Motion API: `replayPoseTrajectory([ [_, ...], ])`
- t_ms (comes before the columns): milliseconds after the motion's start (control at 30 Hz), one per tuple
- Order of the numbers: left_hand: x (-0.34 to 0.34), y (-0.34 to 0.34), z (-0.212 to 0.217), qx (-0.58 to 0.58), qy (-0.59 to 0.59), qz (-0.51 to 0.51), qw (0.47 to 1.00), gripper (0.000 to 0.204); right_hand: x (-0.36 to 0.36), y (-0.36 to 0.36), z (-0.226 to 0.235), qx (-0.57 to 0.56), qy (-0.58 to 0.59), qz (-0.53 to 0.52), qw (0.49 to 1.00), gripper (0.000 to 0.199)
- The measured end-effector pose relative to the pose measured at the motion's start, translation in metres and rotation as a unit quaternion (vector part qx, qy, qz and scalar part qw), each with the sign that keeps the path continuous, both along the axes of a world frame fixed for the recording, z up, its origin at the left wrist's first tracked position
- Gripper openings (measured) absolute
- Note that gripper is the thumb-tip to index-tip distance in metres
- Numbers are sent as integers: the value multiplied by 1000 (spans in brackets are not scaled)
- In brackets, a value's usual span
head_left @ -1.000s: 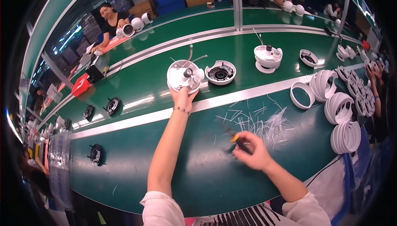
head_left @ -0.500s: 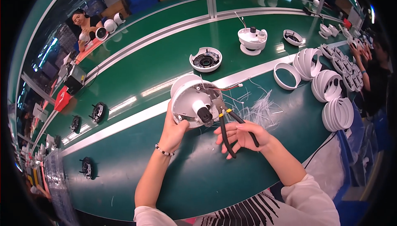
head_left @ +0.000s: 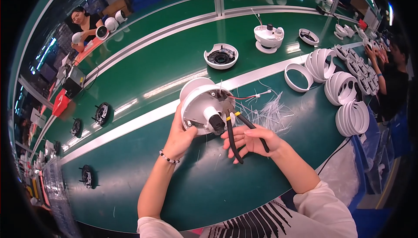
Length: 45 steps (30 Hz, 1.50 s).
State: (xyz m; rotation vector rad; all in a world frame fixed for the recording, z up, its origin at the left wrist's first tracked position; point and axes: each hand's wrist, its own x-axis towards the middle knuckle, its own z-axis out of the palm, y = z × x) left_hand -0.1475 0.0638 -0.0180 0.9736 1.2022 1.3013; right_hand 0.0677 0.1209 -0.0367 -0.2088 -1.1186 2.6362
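A white round camera housing (head_left: 198, 107) is tilted toward me, with a black-tipped cylinder and thin wires inside. My left hand (head_left: 176, 135) grips it by its left and lower edge, the thumb on the rim. In my right hand (head_left: 254, 141) are cutting pliers (head_left: 232, 135) with black handles and yellow bands. The handles stand apart, one lying along the fingers and the other against the palm. Their jaws reach into the right side of the housing; what lies between them is too small to make out. A red and white wire with a connector (head_left: 257, 95) sticks out rightward.
Cut white cable-tie scraps (head_left: 274, 111) lie right of the housing. White rings (head_left: 352, 118) are stacked at the right. Beyond the metal strip, a white shell (head_left: 221, 56) and another housing (head_left: 268, 38) stand on the green belt. Black round parts (head_left: 88, 176) lie left. Other people work nearby.
The housings on the belt have shifted slightly against the table. The wire with the connector now points farther right. Both hands keep their grip, and the plier jaws remain at the housing.
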Motion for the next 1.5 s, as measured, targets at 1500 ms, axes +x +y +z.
replayPoseTrajectory([
  [1500, -217, 68, -34, 9, 281, 518, 808, 48, -25, -90, -3, 748, -95, -37, 656, 47],
])
